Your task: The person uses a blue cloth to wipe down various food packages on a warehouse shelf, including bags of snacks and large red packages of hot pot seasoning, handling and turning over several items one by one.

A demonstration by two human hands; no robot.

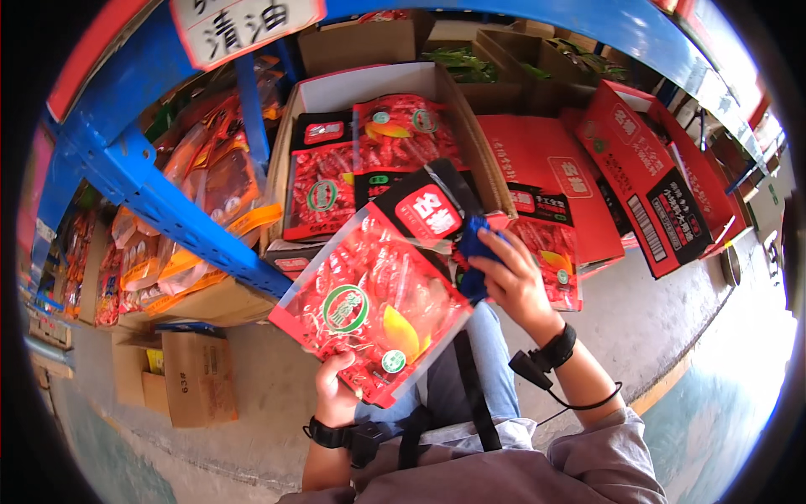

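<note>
A red and black plastic food packet (378,296) with a clear side edge is tilted in front of me. My left hand (335,384) grips its lower edge, thumb on the front. In my right hand (513,271) is a bunched dark blue cloth (476,252), held near the packet's upper right edge. Behind the packet stands an open cardboard box (488,145) with similar red packets (409,135) inside. Another such packet (546,242) leans outside the box, on the right.
A blue metal shelf beam (195,233) runs diagonally at left, beside orange-trimmed clear bags (220,183). Red cartons (648,183) stand at right. A brown cardboard box (198,378) sits on the floor at lower left. A handwritten sign (249,28) hangs above.
</note>
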